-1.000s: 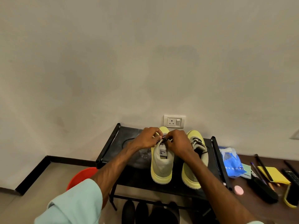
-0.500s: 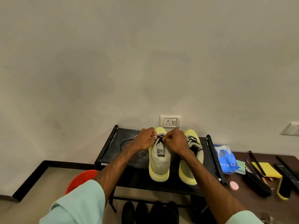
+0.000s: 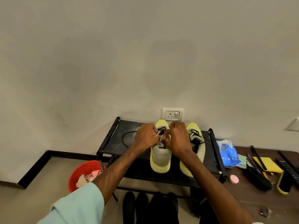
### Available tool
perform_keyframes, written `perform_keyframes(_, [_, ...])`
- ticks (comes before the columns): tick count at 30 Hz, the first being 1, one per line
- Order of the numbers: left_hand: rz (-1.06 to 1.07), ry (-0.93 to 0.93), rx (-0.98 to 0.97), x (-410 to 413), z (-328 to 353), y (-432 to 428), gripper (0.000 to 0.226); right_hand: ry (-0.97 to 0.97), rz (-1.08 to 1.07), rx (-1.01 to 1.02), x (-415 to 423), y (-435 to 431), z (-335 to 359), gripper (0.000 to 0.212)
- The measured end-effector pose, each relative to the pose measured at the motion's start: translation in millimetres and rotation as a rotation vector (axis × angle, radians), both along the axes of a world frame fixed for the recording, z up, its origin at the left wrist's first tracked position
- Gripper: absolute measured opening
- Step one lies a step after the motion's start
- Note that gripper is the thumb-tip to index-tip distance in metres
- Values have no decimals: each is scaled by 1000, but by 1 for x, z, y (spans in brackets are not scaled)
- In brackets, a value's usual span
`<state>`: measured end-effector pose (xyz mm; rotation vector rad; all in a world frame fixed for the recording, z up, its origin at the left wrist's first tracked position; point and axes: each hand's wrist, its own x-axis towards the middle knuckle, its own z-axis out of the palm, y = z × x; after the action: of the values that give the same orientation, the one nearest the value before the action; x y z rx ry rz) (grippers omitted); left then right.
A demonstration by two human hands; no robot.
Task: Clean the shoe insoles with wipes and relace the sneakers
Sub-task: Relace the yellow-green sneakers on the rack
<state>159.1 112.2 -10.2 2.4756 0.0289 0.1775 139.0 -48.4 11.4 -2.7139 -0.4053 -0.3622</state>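
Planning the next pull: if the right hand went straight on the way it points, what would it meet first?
The right hand would likely meet the toe of the sneaker under it, then the wall near the socket; depth unclear.

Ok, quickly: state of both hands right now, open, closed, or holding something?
Left hand: fingers curled, pinching the black lace on the left-side sneaker.
Right hand: fingers curled, pinching the same lace.

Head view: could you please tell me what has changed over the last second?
Little: the left hand and right hand still pinch the lace on the left sneaker, fingers shifting slightly. The right sneaker and the rack stayed put.
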Motion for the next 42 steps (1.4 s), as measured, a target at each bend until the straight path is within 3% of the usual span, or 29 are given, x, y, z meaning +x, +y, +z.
perform_keyframes(2, [2,21,-49,-1,0,2,15,91,-38,-173,2,5,-2,18])
perform_keyframes(6, [-53,-4,-71,-6,1,12,16,208,-121,-415,16,14,-7,40])
perform_keyframes(14, [-96,-39,-197,-10,-9,23,19,241,-133,-565,28,23,-21,48])
perform_keyframes(23, [-68,-138,-192,-18,-11,15,15,157,-66,-433,24,17,-26,44])
perform_keyframes(31, [-8,-188,-59,-25,-12,2,15,-176,22,-253,6,4,-25,14])
perform_keyframes(34, [23,-181,-38,-25,-13,2,19,-274,47,-145,2,2,-28,19])
perform_keyframes(38, [39,-166,0,-24,-13,-2,19,-190,57,-34,4,5,-28,9])
perform_keyframes(42, [31,-231,77,-24,-16,-3,22,-44,-61,81,15,7,-16,25])
